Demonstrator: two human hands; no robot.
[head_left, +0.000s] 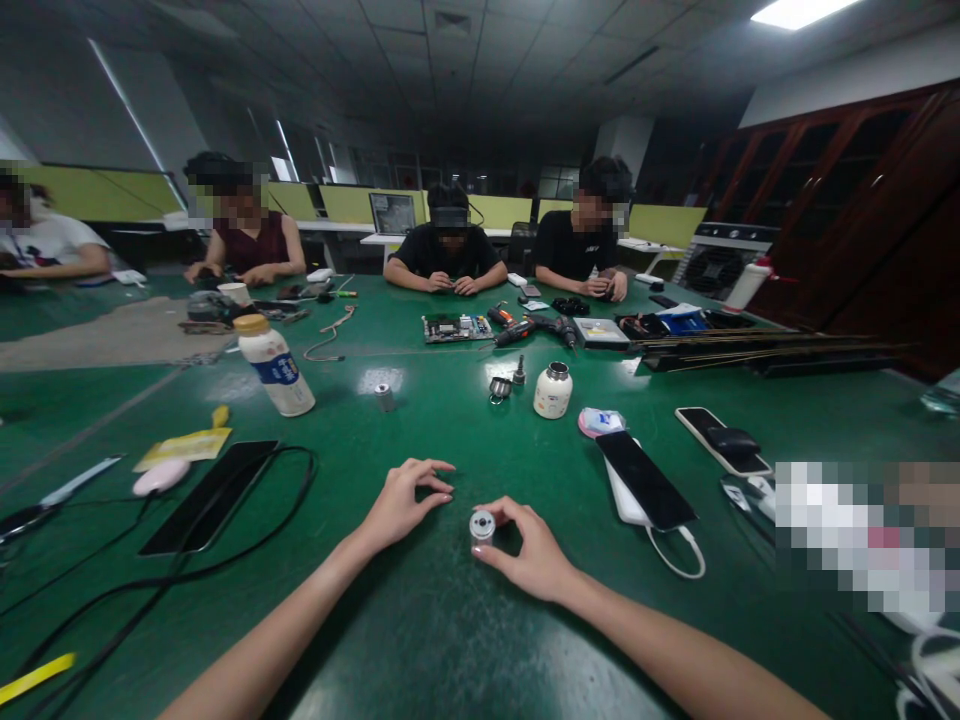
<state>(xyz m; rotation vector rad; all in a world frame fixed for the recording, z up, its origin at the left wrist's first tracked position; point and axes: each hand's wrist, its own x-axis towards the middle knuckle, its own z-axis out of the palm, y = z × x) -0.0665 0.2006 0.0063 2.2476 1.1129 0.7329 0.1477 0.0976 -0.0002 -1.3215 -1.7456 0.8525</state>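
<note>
My right hand (531, 548) pinches a small silver metal cylinder (481, 528) between thumb and fingers. The cylinder stands upright, its round top with a dark centre hole facing up. To its left, my left hand (409, 500) is apart from it, with thumb and fingers spread and nothing between them. A second silver cylinder (384, 397) stands farther back on the green table (450, 650). Beyond my hands are a cream-coloured flask (553, 392) without a lid, a dark metal cap with a ring (499, 390) and a small dark metal part (519, 370).
On the left are a bottle (274, 368), a dark tablet (214, 498) and a looping black cable (300, 500). A phone (649, 480) lies on a white power bank to the right. Power drills (517, 328) and a circuit board (456, 328) lie farther back. Several people sit across.
</note>
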